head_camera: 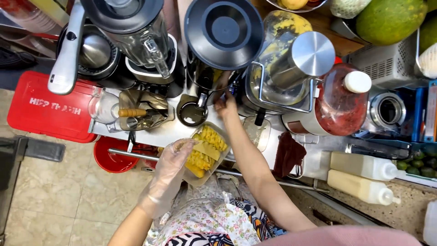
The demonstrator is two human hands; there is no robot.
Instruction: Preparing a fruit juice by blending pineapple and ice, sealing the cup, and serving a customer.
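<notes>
My left hand (170, 161), in a thin clear plastic glove, grips the left side of a clear plastic tray (217, 132) filled with yellow cut pineapple pieces (205, 150), held over the counter's front edge. My right hand (226, 105), bare, reaches forward to the base of a dark juicer (214, 68) with a round black lid, fingers curled at its spout; what it grips is hidden. A small dark cup (192, 114) sits just left of that hand.
A blender jar (136, 32) and a steel citrus press (73, 50) stand at the left. A knife with a wooden handle (134, 112) lies in a tray. A red-filled jar (339, 100), two squeeze bottles (362, 175), a red bucket (111, 157) and melons (389, 18) surround the counter.
</notes>
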